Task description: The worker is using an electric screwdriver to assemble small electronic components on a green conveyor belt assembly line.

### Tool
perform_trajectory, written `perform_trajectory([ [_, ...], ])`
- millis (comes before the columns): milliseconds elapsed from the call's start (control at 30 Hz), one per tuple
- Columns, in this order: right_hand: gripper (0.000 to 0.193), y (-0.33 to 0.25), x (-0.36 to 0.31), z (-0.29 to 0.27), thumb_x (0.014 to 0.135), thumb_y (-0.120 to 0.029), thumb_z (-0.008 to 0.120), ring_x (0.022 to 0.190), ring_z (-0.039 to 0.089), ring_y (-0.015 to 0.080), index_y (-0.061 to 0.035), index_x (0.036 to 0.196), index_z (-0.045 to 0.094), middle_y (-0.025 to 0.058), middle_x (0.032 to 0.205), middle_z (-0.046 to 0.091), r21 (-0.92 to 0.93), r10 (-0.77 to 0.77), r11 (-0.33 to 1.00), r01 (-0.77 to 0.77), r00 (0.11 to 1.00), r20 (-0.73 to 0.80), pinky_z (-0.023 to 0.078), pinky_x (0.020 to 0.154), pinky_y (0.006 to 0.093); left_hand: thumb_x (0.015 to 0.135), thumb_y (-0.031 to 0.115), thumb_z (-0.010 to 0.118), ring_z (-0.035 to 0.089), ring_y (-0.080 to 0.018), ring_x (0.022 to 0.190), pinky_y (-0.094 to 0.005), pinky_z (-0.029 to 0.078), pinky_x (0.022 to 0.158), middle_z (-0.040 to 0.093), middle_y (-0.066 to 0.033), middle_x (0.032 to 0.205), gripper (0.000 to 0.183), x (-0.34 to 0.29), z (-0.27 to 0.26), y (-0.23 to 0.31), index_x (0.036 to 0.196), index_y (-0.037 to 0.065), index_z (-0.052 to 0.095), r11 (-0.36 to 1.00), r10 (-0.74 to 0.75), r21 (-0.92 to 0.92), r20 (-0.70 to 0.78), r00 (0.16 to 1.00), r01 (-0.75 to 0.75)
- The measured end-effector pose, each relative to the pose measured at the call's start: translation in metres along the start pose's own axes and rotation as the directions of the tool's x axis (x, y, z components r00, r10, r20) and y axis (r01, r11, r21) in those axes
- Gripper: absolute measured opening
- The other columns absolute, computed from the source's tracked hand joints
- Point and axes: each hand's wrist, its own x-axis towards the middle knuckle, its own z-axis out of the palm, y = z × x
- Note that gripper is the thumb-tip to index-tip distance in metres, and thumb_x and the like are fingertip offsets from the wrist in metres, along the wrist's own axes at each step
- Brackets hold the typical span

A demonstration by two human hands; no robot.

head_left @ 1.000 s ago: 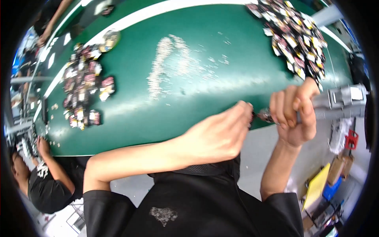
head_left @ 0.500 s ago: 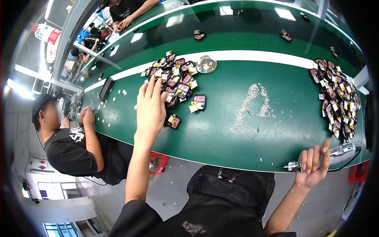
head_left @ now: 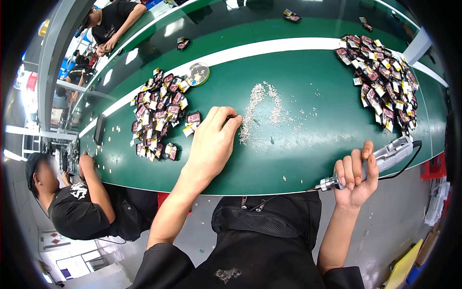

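My left hand (head_left: 214, 139) reaches over the green worktop, its thumb and index finger pinched together at the left edge of a scattered heap of small silvery screws (head_left: 251, 113). Whatever sits between those fingertips is too small to make out. In my right hand (head_left: 355, 177) is a grey electric screwdriver (head_left: 391, 155), its bit pointing left near the table's front edge and its black cord trailing right. Just left of my left hand, a small black device with a pink face (head_left: 193, 118) lies apart from a pile of similar devices (head_left: 156, 113) with white and yellow tags.
Another big pile of tagged devices (head_left: 380, 77) covers the right side. A round clear dish (head_left: 197, 74) stands behind the left pile, and a black tray (head_left: 99, 129) lies farther left. One person (head_left: 77, 202) sits at left; another (head_left: 113, 21) works across the belt.
My left hand has left the pile of devices and come right to the screws, its fingers closing from outstretched to a pinch. The view has shifted right; the screwdriver stays in my right hand.
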Motion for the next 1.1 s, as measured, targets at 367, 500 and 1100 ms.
perform_trajectory([
  [367,0.012,-0.003,-0.002,-0.002,0.097,-0.017,0.043,0.038,0.033,0.0074,-0.0075,0.091,0.04,-0.0026,0.051,0.034,0.048,0.009,0.999,-0.011,0.999,0.039,0.036,0.043,0.0244,0.082,-0.004,0.052,0.048,-0.0311,0.073,-0.0393,0.04,0.066,0.046,-0.0149,0.08,0.01,0.003,0.006,-0.008,0.085,-0.002,0.043,0.992,-0.128,-0.008,-0.031,0.991,0.128],
  [500,0.011,-0.004,-0.004,-0.001,0.095,-0.017,0.043,0.037,0.032,0.008,-0.0069,0.091,0.041,-0.0026,0.05,0.033,0.057,0.006,0.998,-0.004,0.999,-0.032,0.035,0.042,0.0257,0.081,-0.003,0.055,0.05,-0.0316,0.074,-0.0398,0.042,0.066,0.049,-0.0151,0.079,0.008,0.002,0.005,-0.006,0.084,-0.002,0.047,0.997,-0.082,-0.002,-0.046,0.996,0.082],
  [1100,0.013,0.003,-0.008,0.012,0.094,-0.018,0.045,0.037,0.029,0.0073,-0.007,0.089,0.047,-0.0035,0.049,0.031,-0.033,-0.042,0.999,0.036,0.984,-0.172,0.034,0.043,0.0252,0.078,-0.006,0.065,0.059,-0.0142,0.067,-0.0242,0.046,0.061,0.065,-0.0087,0.076,0.009,-0.026,0.002,0.032,0.086,-0.002,0.067,0.751,-0.368,-0.627,-0.137,0.92,0.207],
])
